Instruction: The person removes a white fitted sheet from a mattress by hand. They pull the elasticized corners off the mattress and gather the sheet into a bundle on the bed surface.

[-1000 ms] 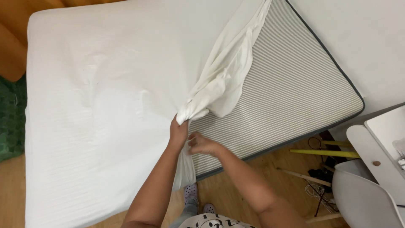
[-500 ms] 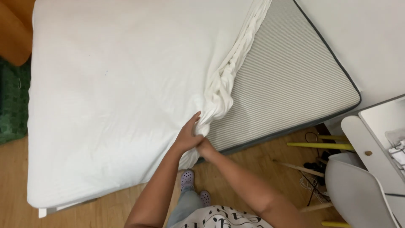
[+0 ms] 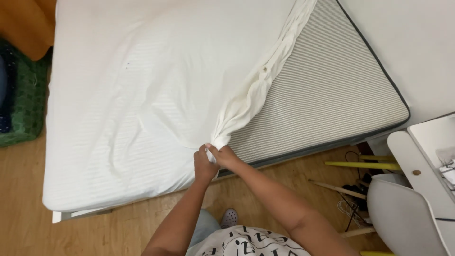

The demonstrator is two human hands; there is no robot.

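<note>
Fingers point(image 3: 203, 158) of both hands are curled tight around the bunched end of the white sheet point(image 3: 142, 95), right at the near edge of the mattress point(image 3: 327, 95). The left hand point(image 3: 204, 166) and right hand point(image 3: 226, 156) touch each other, knuckles up, so the gathered tip of cloth between them is mostly hidden, only a small white bit pokes out.

From that grip the sheet runs up as a twisted rope toward the top right, and the rest lies spread over the left part of the bed. The right part of the mattress is bare, grey striped with a dark border.

Cut off at the edges: a green rug point(image 3: 23, 104) on the left, a white chair point(image 3: 403, 218) and white desk point(image 3: 426, 161) on the right. There's a tangle of cables on the wood floor point(image 3: 71, 232) by the yellow chair legs, hard to make out.

Compared with half a second ago, the hands sit lower, just off the mattress edge, and the rope of sheet looks pulled longer and straighter.

No packages or signs; only the black lettering on the person's white shirt at the bottom.
</note>
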